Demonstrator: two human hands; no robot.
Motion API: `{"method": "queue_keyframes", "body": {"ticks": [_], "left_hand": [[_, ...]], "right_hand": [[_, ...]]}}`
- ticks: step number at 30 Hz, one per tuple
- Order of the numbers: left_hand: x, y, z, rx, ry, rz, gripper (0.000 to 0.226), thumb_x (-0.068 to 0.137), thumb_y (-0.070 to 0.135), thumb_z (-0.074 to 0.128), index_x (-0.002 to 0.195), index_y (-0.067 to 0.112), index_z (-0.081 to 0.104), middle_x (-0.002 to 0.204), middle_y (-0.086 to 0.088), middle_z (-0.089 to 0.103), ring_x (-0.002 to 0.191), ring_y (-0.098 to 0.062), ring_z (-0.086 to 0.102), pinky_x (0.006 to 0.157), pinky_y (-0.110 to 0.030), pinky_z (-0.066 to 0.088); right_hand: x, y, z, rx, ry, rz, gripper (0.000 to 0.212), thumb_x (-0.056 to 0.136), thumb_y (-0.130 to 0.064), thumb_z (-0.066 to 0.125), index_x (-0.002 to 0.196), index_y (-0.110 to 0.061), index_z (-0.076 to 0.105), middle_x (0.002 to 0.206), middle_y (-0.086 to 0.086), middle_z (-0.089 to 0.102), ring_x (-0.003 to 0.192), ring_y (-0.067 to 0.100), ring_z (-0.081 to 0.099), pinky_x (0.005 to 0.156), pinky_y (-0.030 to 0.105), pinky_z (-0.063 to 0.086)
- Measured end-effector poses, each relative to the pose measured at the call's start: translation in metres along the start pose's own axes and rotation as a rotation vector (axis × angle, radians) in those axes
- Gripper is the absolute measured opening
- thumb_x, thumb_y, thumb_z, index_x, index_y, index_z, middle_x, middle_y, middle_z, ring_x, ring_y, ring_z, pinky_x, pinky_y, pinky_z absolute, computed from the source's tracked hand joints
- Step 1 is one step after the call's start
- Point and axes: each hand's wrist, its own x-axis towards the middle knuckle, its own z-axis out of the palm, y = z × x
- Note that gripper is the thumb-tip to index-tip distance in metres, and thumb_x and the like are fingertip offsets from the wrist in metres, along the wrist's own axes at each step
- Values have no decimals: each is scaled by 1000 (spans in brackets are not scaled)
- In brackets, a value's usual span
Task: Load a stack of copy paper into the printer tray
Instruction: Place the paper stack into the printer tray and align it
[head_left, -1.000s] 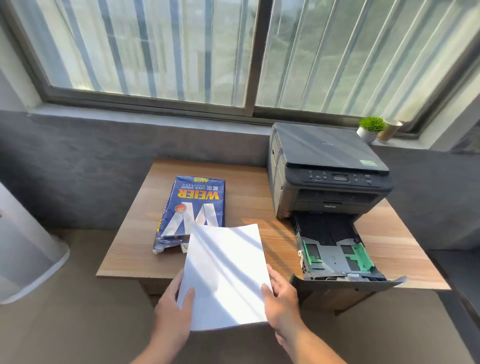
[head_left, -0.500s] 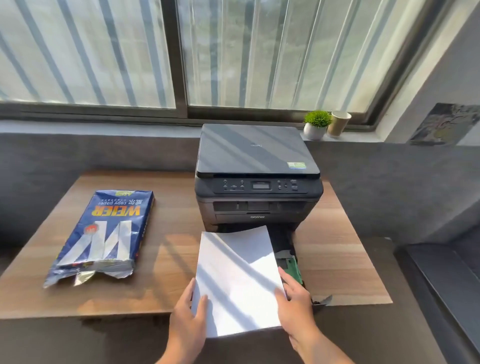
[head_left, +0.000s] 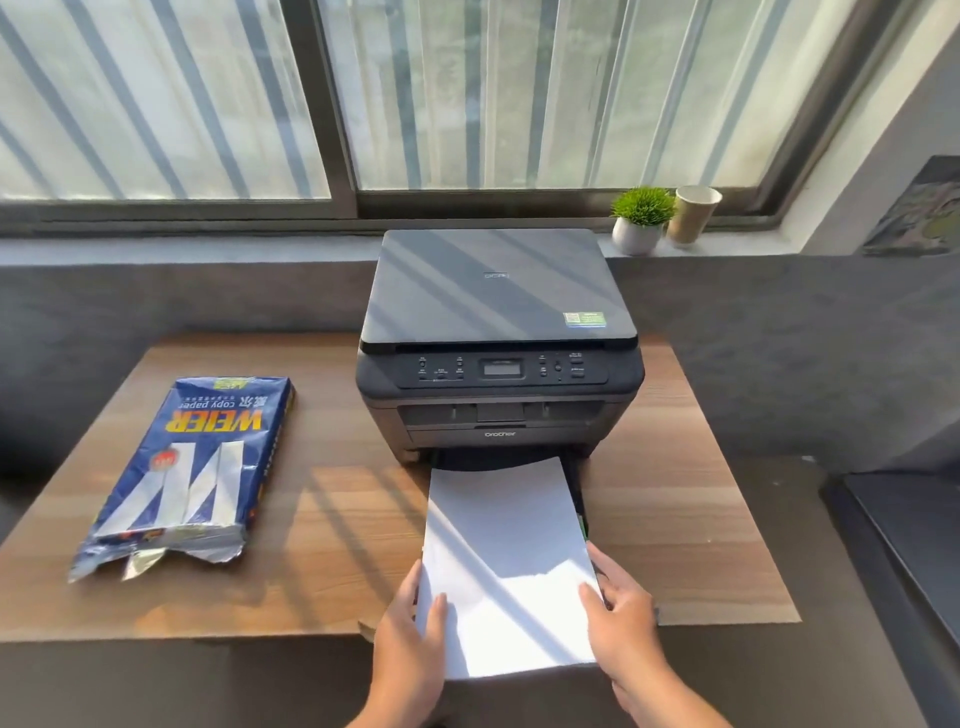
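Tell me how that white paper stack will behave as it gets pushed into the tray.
The paper stack looks thin, so it will probably flex rather than stay stiff. Left hand and right hand hold only its near end, so the far end may sag. Loose sheets could fan or skew.

Super bright daylight pours in through the window behind, throwing striped bar shadows across the table, printer lid and paper stack, whose near end is nearly blown out, and wide-angle distortion bends the edges.
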Motion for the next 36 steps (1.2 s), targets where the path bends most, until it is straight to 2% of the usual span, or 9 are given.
{"method": "queue_keyframes", "body": {"ticks": [6,11,14,17,20,27,31,34,36], "left_hand": [[22,-6,11,8,-47,7,58,91,22,62,143,10,39,149,-2,44,138,-18,36,117,-39,27],[40,-7,10,-8,-75,33,57,90,17,64,141,6,42,146,-6,47,137,-19,39,115,-41,31],[49,-11,9,9,-90,27,58,90,18,64,142,8,41,145,-4,47,136,-18,40,115,-38,32],[55,-13,8,18,-74,30,58,90,18,64,141,9,42,144,-2,49,134,-17,42,114,-38,34],[61,-17,13,16,-69,21,58,89,17,65,141,7,42,143,-3,50,134,-17,43,113,-36,35],[66,-20,20,29,-76,-13,57,88,13,67,140,4,43,142,-5,51,130,-9,41,105,-20,31],[69,-26,22,40,-81,-47,57,87,13,67,139,4,45,142,-6,51,127,-7,42,106,-22,32],[72,-30,23,39,-85,-81,58,86,14,68,139,5,45,141,-7,52,130,-13,46,109,-28,35],[73,-33,24,45,-88,-98,57,86,16,67,138,6,46,141,-6,53,129,-14,48,110,-32,37]], "right_hand": [[14,-8,3,-55,74,47,43,94,-4,57,132,-24,60,127,-6,66,114,19,61,102,43,51],[23,-11,10,-75,118,106,44,94,-4,57,134,-23,59,124,0,70,114,23,64,99,34,49],[24,-16,14,-61,104,116,43,96,-4,55,135,-21,57,127,2,67,111,23,62,80,22,51],[28,-21,19,-63,82,131,43,97,-4,53,135,-23,56,131,3,65,117,25,59,96,26,35],[43,-15,22,-72,82,166,42,97,-5,53,131,-30,58,133,0,63,120,26,58,107,38,36],[68,3,19,-61,52,227,45,93,-3,57,128,-31,60,130,2,66,118,25,62,105,47,48],[71,4,19,-79,48,255,45,94,2,54,133,-20,58,132,6,64,116,28,61,105,38,44],[73,8,21,-61,56,261,42,96,-1,52,133,-19,57,131,7,64,104,26,59,93,26,31],[77,12,23,-88,80,272,39,97,-7,53,127,-31,60,128,-2,65,110,27,59,104,31,20]]}}
